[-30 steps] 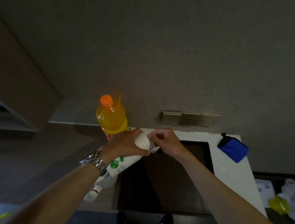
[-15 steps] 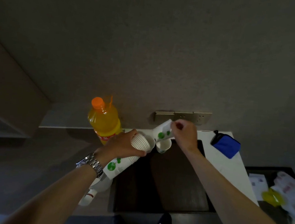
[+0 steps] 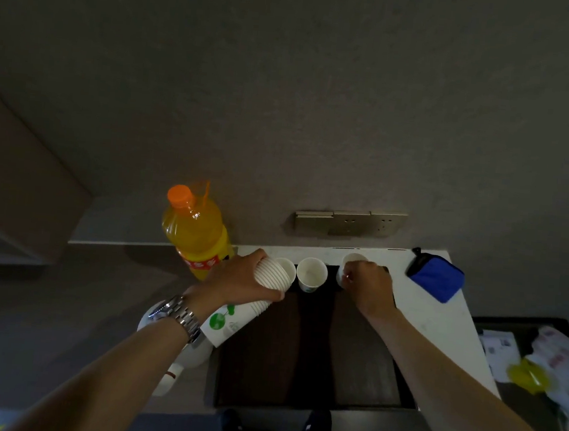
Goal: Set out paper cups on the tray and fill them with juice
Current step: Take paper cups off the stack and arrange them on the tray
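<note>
Dim grey wall (image 3: 286,95) (gold sockets (image 3: 351,222))

One head-worn wide-angle camera looks steeply down and forward from close above the tray (image 3: 308,365) toward the wall.

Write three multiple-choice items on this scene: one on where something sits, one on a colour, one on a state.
1. Where does the juice bottle stand?
A. left of the tray
B. on the tray
C. beside the blue pouch

2. What colour is the bottle's cap?
A. green
B. orange
C. white

3. What is the left hand doing?
A. resting flat on the counter
B. gripping the stack of paper cups
C. pouring juice

Answers:
1 A: the bottle stands on the counter off the tray's left far corner.
2 B: the cap matches the orange juice.
3 B: its fingers wrap the stack, while the right hand holds a single paper cup at the tray's far edge.
</note>
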`<state>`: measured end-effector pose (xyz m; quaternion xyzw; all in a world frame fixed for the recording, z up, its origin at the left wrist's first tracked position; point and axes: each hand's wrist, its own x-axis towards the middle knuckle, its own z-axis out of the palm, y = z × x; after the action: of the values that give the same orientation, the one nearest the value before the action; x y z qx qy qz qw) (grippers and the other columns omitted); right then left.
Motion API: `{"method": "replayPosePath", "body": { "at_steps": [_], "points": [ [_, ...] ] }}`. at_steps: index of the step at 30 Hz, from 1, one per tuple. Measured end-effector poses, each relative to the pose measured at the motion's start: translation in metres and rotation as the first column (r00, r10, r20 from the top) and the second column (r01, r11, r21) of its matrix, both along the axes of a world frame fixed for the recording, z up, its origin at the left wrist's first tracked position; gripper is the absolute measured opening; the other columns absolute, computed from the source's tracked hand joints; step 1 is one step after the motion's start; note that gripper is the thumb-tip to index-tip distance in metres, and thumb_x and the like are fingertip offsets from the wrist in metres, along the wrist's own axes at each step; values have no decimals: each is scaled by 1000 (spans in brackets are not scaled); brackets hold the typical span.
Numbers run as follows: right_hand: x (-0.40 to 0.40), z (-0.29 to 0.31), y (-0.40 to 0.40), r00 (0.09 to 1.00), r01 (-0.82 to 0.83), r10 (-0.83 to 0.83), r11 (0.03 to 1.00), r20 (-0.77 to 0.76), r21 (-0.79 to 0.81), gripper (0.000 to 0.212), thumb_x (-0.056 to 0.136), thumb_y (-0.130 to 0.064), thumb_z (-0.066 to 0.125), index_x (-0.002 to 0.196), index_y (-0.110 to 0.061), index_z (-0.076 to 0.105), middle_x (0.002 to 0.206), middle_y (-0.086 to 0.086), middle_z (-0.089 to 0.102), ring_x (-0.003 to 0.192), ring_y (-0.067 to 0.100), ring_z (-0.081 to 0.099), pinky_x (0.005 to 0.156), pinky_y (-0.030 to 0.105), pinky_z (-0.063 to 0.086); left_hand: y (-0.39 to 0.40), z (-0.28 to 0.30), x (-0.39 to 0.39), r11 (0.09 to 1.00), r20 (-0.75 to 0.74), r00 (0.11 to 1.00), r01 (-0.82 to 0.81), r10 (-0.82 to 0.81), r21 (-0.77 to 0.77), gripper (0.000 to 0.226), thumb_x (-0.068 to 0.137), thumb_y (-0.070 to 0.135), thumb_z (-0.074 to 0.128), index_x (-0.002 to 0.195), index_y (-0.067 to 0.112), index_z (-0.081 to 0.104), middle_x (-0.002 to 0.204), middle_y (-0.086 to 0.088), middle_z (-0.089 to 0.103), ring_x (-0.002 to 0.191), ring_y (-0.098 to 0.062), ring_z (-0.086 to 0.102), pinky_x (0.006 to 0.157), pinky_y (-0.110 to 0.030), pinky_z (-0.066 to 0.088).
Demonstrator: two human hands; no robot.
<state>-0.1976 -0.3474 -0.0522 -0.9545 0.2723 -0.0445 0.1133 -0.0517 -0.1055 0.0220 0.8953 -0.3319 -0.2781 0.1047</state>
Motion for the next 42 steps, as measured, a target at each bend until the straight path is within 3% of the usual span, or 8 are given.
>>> {"method": "replayPosePath", "body": {
  "at_steps": [7, 13, 18, 23, 32, 34, 37, 42],
  "points": [
    [5, -25, 9, 980, -98, 85, 993, -181, -63, 20, 96, -28, 57, 101, -18, 73, 94, 8, 74, 88, 30, 72, 64, 27, 42, 1, -4, 2, 1000, -14, 1000, -10, 10, 14, 96, 64, 83, 68, 142, 36, 36, 128, 6, 55, 110, -17, 56, 91, -37, 51],
    [8, -35, 11, 987, -109, 98, 991, -128, -82, 13, 91, -21, 65, 97, -15, 75, 84, 10, 73, 75, 33, 72, 59, 30, 50, 1, -6, 2, 1000, -23, 1000, -9, 9, 3, 84, 68, 79, 70, 134, 37, 40, 116, 8, 57, 99, -13, 56, 70, -27, 43],
    [9, -40, 10, 990, -108, 95, 986, -103, -131, 6, 78, -19, 80, 76, -16, 75, 62, 6, 67, 52, 27, 66, 45, 23, 37, 0, -9, 4, 1000, -19, 1000, -20, 20, 1, 83, 64, 82, 69, 130, 39, 41, 114, 9, 58, 101, -14, 59, 78, -32, 51],
    [10, -38, 5, 991, -101, 94, 992, -92, -72, 16, 91, -30, 66, 83, -17, 71, 76, 5, 69, 68, 26, 68, 54, 25, 36, 1, -10, 4, 1000, -9, 1000, -10, 10, 7, 85, 65, 82, 68, 132, 38, 41, 118, 8, 58, 102, -15, 58, 83, -35, 53],
    [19, -8, 20, 976, -86, 67, 993, 209, 84, 18, 92, -36, 65, 89, -21, 76, 83, -4, 73, 74, 15, 67, 61, 28, 50, -2, -6, 3, 1000, -1, 1000, -1, 1, -25, 87, 65, 83, 68, 134, 37, 40, 116, 8, 58, 104, -16, 58, 81, -34, 51],
    [27, 10, 32, 955, -188, 98, 931, 280, 314, 20, 95, -34, 64, 90, -21, 78, 83, -8, 75, 76, 9, 68, 69, 33, 55, -3, -5, 2, 1000, -4, 1000, 16, -16, -21, 87, 65, 83, 67, 134, 37, 40, 114, 10, 56, 103, -15, 57, 80, -34, 51],
    [36, 39, 50, 933, -335, 122, 632, 338, 699, 19, 97, -26, 66, 95, -14, 80, 88, -7, 77, 83, 10, 71, 81, 32, 58, -4, -4, -1, 999, 2, 999, 37, -37, -15, 89, 64, 83, 67, 134, 35, 42, 117, 9, 58, 103, -14, 57, 83, -35, 52],
    [34, 60, 62, 934, -357, 144, 391, 327, 848, 14, 95, -18, 68, 101, -10, 78, 94, -1, 78, 91, 8, 71, 79, 19, 53, -1, -1, -3, 998, 2, 999, 42, -42, -44, 77, 60, 84, 67, 118, 36, 48, 103, 10, 61, 92, -12, 58, 75, -35, 52]
  ]
}}
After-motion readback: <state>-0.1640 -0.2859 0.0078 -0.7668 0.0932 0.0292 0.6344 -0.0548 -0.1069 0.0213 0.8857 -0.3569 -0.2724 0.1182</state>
